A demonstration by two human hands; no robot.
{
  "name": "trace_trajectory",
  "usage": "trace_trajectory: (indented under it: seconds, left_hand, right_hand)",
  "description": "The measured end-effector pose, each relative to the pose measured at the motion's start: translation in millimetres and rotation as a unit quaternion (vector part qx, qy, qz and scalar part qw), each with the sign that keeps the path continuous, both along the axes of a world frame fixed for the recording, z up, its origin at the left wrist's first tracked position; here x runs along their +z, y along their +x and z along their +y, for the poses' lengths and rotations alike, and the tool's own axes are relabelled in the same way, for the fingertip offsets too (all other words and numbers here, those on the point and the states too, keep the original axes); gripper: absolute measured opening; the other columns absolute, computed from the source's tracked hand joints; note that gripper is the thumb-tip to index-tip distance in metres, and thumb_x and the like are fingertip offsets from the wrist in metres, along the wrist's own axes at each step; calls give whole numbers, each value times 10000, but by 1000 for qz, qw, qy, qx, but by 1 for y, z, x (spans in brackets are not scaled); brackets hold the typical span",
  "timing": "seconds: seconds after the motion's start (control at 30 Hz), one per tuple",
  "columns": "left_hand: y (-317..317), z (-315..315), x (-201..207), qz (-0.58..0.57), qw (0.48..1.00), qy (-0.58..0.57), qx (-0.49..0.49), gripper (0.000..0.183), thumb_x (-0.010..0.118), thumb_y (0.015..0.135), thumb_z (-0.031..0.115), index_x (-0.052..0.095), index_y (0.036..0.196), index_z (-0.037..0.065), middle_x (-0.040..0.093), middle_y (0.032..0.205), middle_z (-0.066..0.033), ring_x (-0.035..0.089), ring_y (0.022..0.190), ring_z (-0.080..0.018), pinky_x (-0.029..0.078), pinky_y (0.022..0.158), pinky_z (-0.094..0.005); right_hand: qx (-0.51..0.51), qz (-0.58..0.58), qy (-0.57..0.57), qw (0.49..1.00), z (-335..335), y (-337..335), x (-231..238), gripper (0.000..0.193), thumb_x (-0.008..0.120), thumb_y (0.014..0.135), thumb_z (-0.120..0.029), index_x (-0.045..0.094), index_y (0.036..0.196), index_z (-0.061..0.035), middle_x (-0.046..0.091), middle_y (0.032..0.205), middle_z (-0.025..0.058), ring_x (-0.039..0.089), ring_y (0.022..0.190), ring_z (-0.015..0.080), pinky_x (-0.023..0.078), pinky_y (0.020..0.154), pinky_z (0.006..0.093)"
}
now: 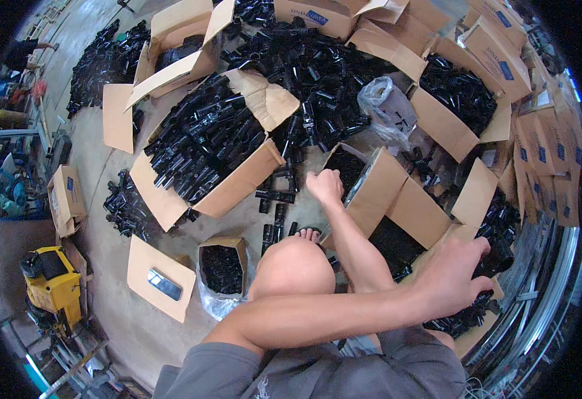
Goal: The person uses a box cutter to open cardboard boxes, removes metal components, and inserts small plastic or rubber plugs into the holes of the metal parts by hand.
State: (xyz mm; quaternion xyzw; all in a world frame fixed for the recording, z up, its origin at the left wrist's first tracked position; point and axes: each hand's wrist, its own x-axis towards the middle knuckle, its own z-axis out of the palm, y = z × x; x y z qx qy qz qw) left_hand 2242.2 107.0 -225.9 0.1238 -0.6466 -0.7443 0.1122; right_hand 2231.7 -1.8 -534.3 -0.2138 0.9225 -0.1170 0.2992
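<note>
- A workshop floor (108,286) of bare concrete spreads under everything, with stacked cartons (542,143) along the right side and long metal lengths (550,289) below them.
- The black fitting (499,258) is at the lower right, at the fingertips of the left hand (447,272), lying just to the right of them; it is dark against other black pieces, so which way its long axis runs cannot be told.
- The left hand is by far the nearer one, its forearm crossing over the right forearm to get there.
- Its thumb and fingers stand apart in a curve beside the piece; whether they grip it cannot be told.
- The right hand (325,185) is near the middle, well apart from that piece, by the left edge of an open carton (373,189); its fingers are curled in, and anything inside them is hidden.
- Ahead and left, a large carton (238,178) is heaped with black tubular pieces, and a loose pile (324,83) spreads over the floor behind it.
- Nearer the knee, a small box of black parts stands in a clear plastic bag (221,306).
- A phone (164,284) rests on a cardboard piece (146,258), with a yellow machine (65,286) farther left.
</note>
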Motion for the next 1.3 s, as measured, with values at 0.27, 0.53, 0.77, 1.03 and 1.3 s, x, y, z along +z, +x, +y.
trace_trajectory:
  seconds: [0.27,0.53,0.77,1.03,1.3]
  left_hand:
    - [15,-14,5,17,999,26,-10,441,805,811,190,646,1142,-55,719,988,-257,707,955,-417,562,852,-462]
    - [24,-14,4,12,1000,27,2,420,807,807,179,659,1133,-43,719,944,-260,713,917,-412,560,823,-461]
    - [21,-31,7,-7,999,6,41,390,809,792,171,673,1098,-29,723,944,-248,721,896,-402,563,819,-457]
    - [20,-25,-3,32,996,-76,29,461,811,792,247,647,1150,7,710,1018,-204,697,988,-353,538,870,-425]
    - [57,-51,21,-11,993,-92,79,543,856,780,374,683,1096,-33,749,937,-177,744,854,-259,577,721,-371]
  right_hand:
    - [157,66,61,983,-12,22,-27,236,549,947,-87,754,1012,11,643,1201,216,708,1036,364,594,829,459]
    - [161,-2,-125,979,5,102,-20,268,564,975,-165,728,879,24,612,1136,256,669,958,445,567,829,498]
    - [-10,-17,-145,989,37,85,-41,277,666,940,-256,591,1168,-117,658,1087,187,658,997,431,531,830,547]
    - [31,-13,-302,953,6,78,-98,185,707,823,-197,704,938,-52,728,871,209,692,797,429,538,728,512]
    - [-139,-2,-250,958,31,100,-38,162,643,862,-107,602,835,48,698,816,221,707,708,354,575,638,448]
